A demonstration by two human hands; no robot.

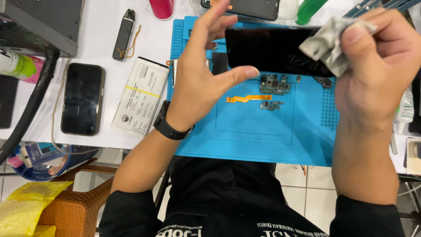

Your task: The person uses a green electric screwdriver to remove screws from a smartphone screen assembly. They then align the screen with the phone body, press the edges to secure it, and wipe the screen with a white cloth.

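My left hand [199, 74] holds a black phone screen panel [267, 50] by its left end, thumb under the edge and fingers over the top, above the blue work mat [250, 131]. My right hand [377, 61] pinches a crumpled grey-white cloth [331, 41] against the panel's right end. Small green circuit boards [274, 85] and an orange flex cable [247, 98] lie on the mat just below the panel. A black watch is on my left wrist.
A dark phone [82, 98] lies face up at the left beside a white banded packet [140, 96] and a black vape-like device [123, 34]. A thick black hose [30, 105] runs down the left side. Another phone [252, 8], a red cup and a green bottle stand at the back.
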